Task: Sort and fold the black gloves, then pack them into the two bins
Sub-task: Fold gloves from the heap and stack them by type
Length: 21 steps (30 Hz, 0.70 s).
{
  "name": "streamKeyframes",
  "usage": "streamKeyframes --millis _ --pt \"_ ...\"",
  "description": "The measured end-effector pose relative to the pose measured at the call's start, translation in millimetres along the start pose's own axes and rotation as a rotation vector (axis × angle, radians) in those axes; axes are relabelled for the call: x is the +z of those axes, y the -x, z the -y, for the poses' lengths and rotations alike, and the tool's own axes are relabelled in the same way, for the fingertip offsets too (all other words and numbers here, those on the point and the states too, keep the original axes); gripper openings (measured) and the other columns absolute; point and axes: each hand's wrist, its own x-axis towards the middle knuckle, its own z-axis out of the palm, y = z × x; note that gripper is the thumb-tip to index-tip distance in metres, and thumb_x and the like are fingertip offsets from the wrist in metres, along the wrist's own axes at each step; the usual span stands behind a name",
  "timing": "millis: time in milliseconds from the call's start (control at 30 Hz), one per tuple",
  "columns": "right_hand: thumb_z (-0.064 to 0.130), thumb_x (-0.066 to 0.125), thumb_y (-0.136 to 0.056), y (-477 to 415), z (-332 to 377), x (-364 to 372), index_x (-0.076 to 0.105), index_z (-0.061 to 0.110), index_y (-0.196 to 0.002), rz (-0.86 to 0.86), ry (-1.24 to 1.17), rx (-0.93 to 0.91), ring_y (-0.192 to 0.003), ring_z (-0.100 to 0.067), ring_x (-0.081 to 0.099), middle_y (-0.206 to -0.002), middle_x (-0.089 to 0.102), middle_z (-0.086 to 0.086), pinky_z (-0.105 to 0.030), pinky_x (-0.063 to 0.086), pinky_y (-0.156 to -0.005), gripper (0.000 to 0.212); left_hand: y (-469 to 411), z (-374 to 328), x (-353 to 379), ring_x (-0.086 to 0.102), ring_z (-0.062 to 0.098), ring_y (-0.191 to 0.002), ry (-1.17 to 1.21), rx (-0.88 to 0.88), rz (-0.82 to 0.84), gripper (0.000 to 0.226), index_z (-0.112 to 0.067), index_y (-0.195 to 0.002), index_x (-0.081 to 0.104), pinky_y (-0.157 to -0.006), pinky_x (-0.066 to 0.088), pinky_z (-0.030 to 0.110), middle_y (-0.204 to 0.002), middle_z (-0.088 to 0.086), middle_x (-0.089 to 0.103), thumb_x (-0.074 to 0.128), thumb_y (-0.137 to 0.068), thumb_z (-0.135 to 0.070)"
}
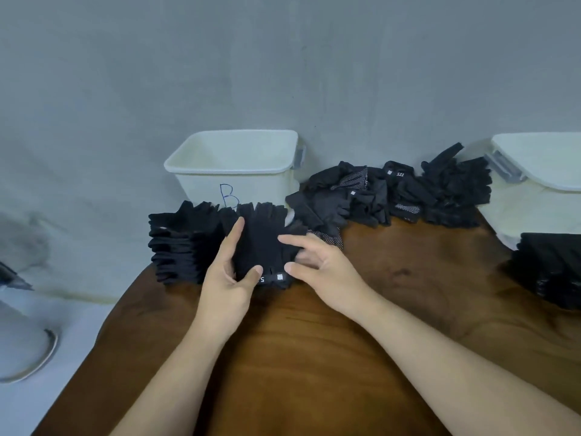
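Left hand (229, 278) grips a black knit glove (261, 243) on the brown wooden table (314, 341); right hand (323, 272) touches it with spread fingers (284, 239). White plastic bin marked B (204, 190) shows bare inner walls.

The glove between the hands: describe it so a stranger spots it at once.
Find the white bin marked B. In front of it, on the table, lies a glove. Unlike the stack and heap nearby, the left hand and right hand touch it.
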Motion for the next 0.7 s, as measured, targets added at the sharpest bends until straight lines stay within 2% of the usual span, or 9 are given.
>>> streamKeyframes --millis 100,167,233,300,400,500,567,633,700 --pt "0.015 0.068 -0.104 -33.0 0.4 24.7 0.064 0.03 -0.145 0.028 0.008 -0.024 -0.112 0.023 0.056 -0.137 0.062 0.006 -0.005 0.037 -0.103 0.045 -14.5 14.4 -14.5 0.017 -0.009 -0.156 -0.125 0.007 -0.076 0.089 -0.05 -0.162 0.031 -0.129 0.02 0.028 -0.165 -0.033 0.031 0.065 -0.099 0.003" --pt "0.024 0.067 -0.104 -44.0 -4.6 32.7 0.062 0.037 -0.147 0.036 0.041 -0.008 -0.122 0.015 0.055 -0.142 0.059 0.013 -0.012 0.035 -0.11 0.046 -17.0 20.1 -13.7 0.007 -0.014 -0.155 -0.178 -0.003 -0.067 0.09 -0.056 -0.161 0.028 -0.128 0.014 0.027 -0.166 -0.036 0.025 0.064 -0.1 0.0" --pt "0.03 0.067 -0.103 -45.4 -10.3 31.1 0.059 0.041 -0.149 0.021 0.137 -0.011 -0.132 0.01 0.05 -0.143 0.057 0.009 -0.007 0.033 -0.108 0.047 -17.4 24.6 -9.2 0.003 -0.018 -0.153 -0.186 -0.008 -0.051 0.09 -0.056 -0.161 0.027 -0.128 0.013 0.025 -0.167 -0.034 0.023 0.064 -0.1 0.0" --pt "0.031 0.068 -0.102 -42.8 -15.6 21.7 0.058 0.041 -0.15 -0.03 0.282 -0.038 -0.128 0.017 0.045 -0.139 0.056 0.011 -0.009 0.035 -0.104 0.05 -22.8 29.8 -4.5 0.008 -0.012 -0.156 -0.177 -0.024 -0.024 0.09 -0.053 -0.162 0.027 -0.131 0.015 0.032 -0.168 -0.031 0.024 0.065 -0.1 0.0" --pt "0.034 0.07 -0.101 -37.3 -25.3 7.7 0.059 0.041 -0.149 -0.121 0.413 -0.028 -0.126 0.002 0.049 -0.135 0.057 0.006 -0.026 0.036 -0.114 0.049 -34.6 29.5 1.4 0.027 -0.004 -0.155 -0.121 -0.08 0.075 0.091 -0.053 -0.162 0.029 -0.13 0.028 0.039 -0.166 -0.027 0.034 0.067 -0.098 -0.001" --pt "0.039 0.068 -0.102 -33.6 -33.9 3.5 0.063 0.041 -0.146 -0.167 0.419 0.016 -0.115 -0.012 0.061 -0.126 0.06 0.01 -0.011 0.042 -0.101 0.045 -42.5 27.1 5.0 0.049 -0.006 -0.14 -0.065 -0.149 0.163 0.088 -0.045 -0.163 0.032 -0.12 0.044 0.031 -0.157 -0.024 0.048 0.068 -0.097 0.002" --pt "0.045 0.064 -0.103 -34.3 -36.7 4.9 0.066 0.042 -0.142 -0.184 0.428 0.039 -0.108 -0.015 0.065 -0.118 0.062 0.015 -0.023 0.049 -0.101 0.039 -45.3 28.3 3.1 0.059 -0.006 -0.128 -0.084 -0.188 0.172 0.088 -0.042 -0.163 0.034 -0.11 0.05 0.024 -0.15 -0.022 0.057 0.069 -0.096 0.001" --pt "0.051 0.06 -0.104 -36.9 -37.7 8.8 0.069 0.042 -0.138 -0.178 0.506 0.046 -0.111 -0.009 0.06 -0.11 0.064 0.019 -0.035 0.046 -0.107 0.037 -47.4 29.0 -0.5 0.064 -0.013 -0.102 -0.158 -0.218 0.149 0.084 -0.04 -0.163 0.035 -0.088 0.051 0.006 -0.125 -0.028 0.065 0.07 -0.095 -0.003" --pt "0.054 0.055 -0.104 -39.6 -38.2 13.3 0.069 0.043 -0.136 -0.154 0.617 0.041 -0.117 -0.006 0.051 -0.104 0.063 0.022 -0.041 0.04 -0.111 0.036 -46.5 27.5 -4.1 0.061 -0.013 -0.076 -0.215 -0.235 0.12 0.077 -0.038 -0.161 0.039 -0.071 0.046 0.0 -0.101 -0.028 0.065 0.068 -0.096 -0.008"
